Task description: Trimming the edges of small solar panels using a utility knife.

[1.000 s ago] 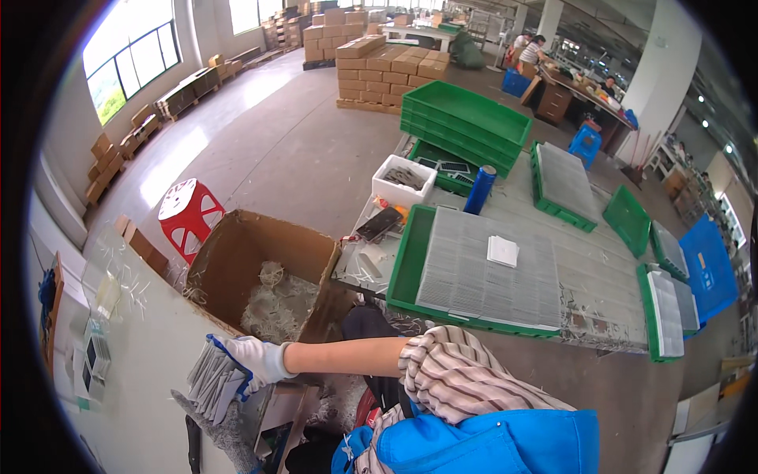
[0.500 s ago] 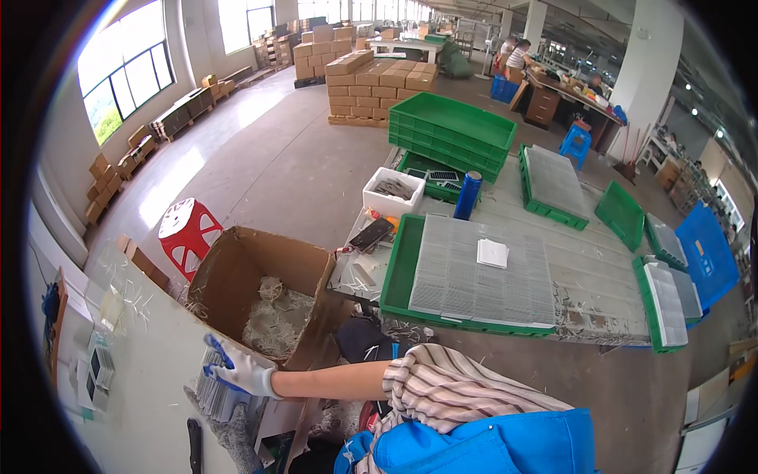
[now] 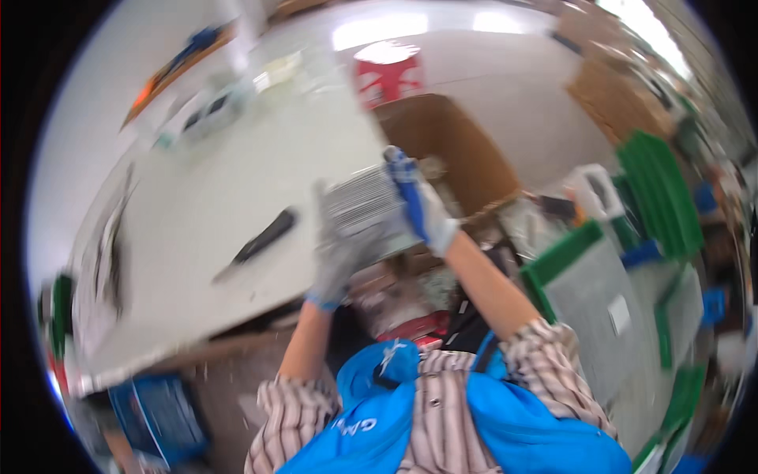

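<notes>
A stack of thin grey-white sheets [image 3: 365, 199] stands on edge near the table's front right edge, between my two gloved hands. My left hand [image 3: 341, 251], in a grey glove, lies along the stack's left side, its fingers smeared by motion. Against the right side presses my right hand [image 3: 418, 201], in a white glove with blue fingers and palm. Together the hands grip the stack from both sides. A knife [image 3: 268, 235] with a black handle lies on the table left of my left hand.
Beyond the pale table [image 3: 197, 261] stands an open cardboard box [image 3: 474, 162] with shreds inside. A red stool [image 3: 387, 75] is behind it. Green crates [image 3: 659, 193] and a green-rimmed tray [image 3: 557, 257] are to the right, a blue crate [image 3: 162, 415] at lower left.
The view has swung left and down to the pale table, so the box and trays now appear farther right. Both hands remain at the stack of sheets.
</notes>
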`<state>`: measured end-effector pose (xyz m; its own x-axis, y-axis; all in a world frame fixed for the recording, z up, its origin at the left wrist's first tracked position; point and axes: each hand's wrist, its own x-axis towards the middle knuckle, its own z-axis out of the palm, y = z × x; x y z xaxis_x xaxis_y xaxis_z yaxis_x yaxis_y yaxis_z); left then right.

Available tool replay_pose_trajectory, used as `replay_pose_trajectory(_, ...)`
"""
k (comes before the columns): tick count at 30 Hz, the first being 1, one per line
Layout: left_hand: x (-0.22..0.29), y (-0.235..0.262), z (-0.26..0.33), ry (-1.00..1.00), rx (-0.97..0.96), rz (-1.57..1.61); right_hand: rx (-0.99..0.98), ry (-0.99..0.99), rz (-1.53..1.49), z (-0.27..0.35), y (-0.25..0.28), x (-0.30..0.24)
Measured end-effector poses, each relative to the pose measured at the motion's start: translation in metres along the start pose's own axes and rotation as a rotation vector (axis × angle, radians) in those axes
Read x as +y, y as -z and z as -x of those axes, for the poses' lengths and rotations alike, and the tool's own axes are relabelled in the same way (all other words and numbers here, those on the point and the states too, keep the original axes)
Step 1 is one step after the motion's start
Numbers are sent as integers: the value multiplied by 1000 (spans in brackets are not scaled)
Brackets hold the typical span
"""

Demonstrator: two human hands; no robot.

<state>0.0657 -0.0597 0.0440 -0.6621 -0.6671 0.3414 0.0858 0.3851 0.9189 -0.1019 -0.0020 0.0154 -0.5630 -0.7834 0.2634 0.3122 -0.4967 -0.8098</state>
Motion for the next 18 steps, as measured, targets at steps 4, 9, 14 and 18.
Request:
replay_pose_trajectory(4, -5, 29, 3, 59, 74, -111, -47, -142, 94, 12, -42, -3)
replay_pose_trajectory(9, -12, 33, -1, 112, -14, -40, -152, -74, 243, 11, -43, 4)
replay_pose_trajectory(14, -12, 30, 0, -3, 21, -342, -91, 1, 365, 8, -42, -17)
replay_pose_trajectory(18, -6, 31, 3, 11, 59, -263, -153, 389, 1039, 2, -64, -59)
